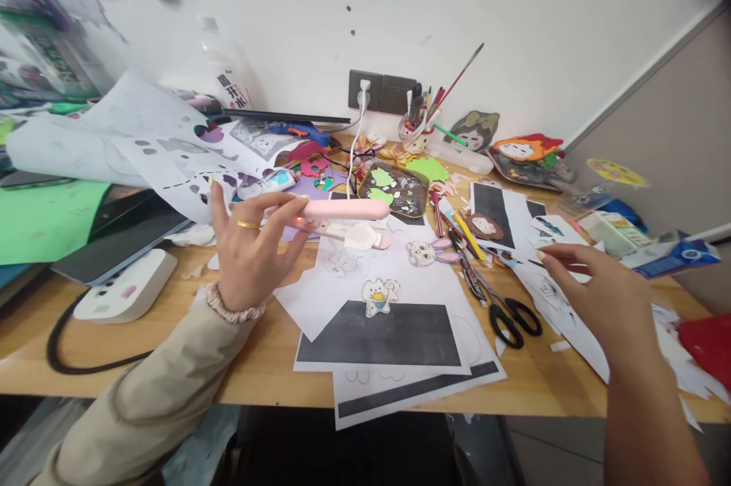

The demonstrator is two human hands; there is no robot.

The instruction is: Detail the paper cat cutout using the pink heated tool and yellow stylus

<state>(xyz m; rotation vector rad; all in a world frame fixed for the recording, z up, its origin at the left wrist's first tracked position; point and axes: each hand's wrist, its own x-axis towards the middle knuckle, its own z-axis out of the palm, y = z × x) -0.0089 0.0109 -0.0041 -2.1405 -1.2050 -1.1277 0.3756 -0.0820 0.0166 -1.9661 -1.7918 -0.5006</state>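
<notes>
My left hand (pixel 256 242) is wrapped round a pink hair straightener (pixel 348 209), whose two arms stand slightly apart with a pale plate showing and a small red light near my fingers. Under it lies a white paper sheet with pencil drawings. A small white cat cutout (pixel 378 295) rests on a sheet with a black printed block (pixel 377 341). On the right, my right hand (pixel 599 295) has thumb and fingertips drawn together over white papers with dark drawings (pixel 551 229); what they pinch, if anything, is too small to make out. Black-handled scissors (pixel 514 318) lie left of it.
A white cord (pixel 355 143) runs from the wall socket (pixel 365 90) down to the desk. Behind stand a pen cup (pixel 416 137) and a scrap tray (pixel 394 189). A rabbit cutout (pixel 426 252) lies mid-desk. Left are a white power strip (pixel 126 286) and crumpled paper (pixel 114 128).
</notes>
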